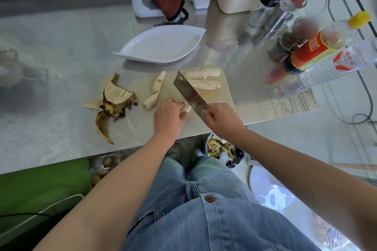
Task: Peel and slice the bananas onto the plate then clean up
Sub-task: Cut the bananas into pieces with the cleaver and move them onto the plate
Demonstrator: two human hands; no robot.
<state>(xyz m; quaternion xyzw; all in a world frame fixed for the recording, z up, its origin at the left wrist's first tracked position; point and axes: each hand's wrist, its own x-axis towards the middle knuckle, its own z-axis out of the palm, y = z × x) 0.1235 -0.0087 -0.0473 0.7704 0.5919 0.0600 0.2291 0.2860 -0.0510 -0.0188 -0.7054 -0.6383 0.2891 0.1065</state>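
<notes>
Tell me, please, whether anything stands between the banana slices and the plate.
Nothing visible does. The plate lies just beyond the far edge of the cutting board, with the banana slices near that edge; the knife in the right hand is beside them.

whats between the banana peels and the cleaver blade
Two peeled, uncut banana pieces lie end to end on the cutting board between the banana peels and the cleaver blade, as the head view shows.

A faded light-blue denim shirt [224, 226] covers the torso, its stitched placket bearing one round brown button [209, 198]. At 12 o'clock from it show washed blue jeans [175, 171]. Left hand [169, 117], right hand [222, 120] and forearms [114, 185] are bare.
</notes>
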